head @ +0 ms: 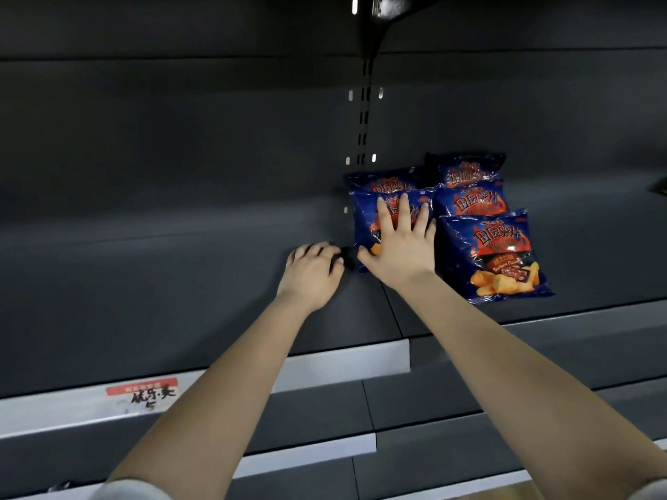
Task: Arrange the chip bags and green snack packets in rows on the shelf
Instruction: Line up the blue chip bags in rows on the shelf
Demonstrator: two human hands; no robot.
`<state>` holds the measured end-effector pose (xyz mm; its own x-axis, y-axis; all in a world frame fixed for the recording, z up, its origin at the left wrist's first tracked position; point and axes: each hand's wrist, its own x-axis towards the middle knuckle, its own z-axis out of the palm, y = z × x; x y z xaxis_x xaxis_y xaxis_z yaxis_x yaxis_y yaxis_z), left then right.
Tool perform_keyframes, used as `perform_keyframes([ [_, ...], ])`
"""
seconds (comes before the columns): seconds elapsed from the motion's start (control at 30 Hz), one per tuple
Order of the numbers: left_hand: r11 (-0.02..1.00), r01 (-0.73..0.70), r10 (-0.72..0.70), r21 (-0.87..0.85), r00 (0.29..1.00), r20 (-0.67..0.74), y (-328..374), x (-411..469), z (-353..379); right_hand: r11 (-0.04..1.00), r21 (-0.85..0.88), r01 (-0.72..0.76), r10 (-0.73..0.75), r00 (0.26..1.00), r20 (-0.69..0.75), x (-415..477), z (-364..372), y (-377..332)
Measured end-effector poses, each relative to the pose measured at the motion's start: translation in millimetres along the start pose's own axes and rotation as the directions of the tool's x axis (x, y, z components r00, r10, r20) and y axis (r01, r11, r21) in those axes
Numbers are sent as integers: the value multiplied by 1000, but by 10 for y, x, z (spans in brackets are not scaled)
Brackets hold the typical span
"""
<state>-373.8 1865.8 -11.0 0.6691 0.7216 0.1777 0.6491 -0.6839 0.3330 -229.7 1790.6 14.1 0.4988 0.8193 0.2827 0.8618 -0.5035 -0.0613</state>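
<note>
Several blue chip bags lie on the dark shelf [180, 283] in two rows. The right row ends with the front bag [501, 258]; behind it lie a middle bag [472, 202] and a back bag [469, 171]. In the left row, my right hand [400, 243] rests flat with spread fingers on the front bag [364, 225], and another bag [382, 180] lies behind that one. My left hand [312, 270] sits curled on the shelf just left of that bag, its fingertips at the bag's lower left corner. No green packets are clearly visible.
A slotted upright post [364, 113] runs up the back wall. The shelf's white front strip carries a red price label [144, 393]. Lower shelf edges [325, 452] step out below. A dark object [660, 185] peeks in at the far right edge.
</note>
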Motion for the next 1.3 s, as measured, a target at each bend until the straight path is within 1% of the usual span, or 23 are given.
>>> perform_keyframes([
  [0.27,1000,-3,3,13,1000,3,-8,-10,-11,998,-39,-44,46,997,56,71,3,-68],
  [0.63,1000,-2,2,23,1000,6,-10,-15,-9,997,46,-69,67,997,48,97,80,-82],
  [0.8,1000,-18,18,0,999,32,-16,-9,-53,998,-24,-54,55,997,50,95,1,-80],
  [0.9,998,-12,9,58,999,44,-138,-47,-111,999,-52,4,-8,997,-81,50,-98,-128],
  [0.97,996,9,-13,86,999,45,-268,-108,-166,996,-40,74,-79,988,-130,42,-181,-256],
  [1.13,990,105,-105,99,994,-7,-665,-348,-434,962,115,250,-241,967,-84,38,-200,-930],
  [1.3,958,266,-260,112,963,-65,-1343,-784,-805,899,205,387,-389,921,-29,-92,-87,-1808],
])
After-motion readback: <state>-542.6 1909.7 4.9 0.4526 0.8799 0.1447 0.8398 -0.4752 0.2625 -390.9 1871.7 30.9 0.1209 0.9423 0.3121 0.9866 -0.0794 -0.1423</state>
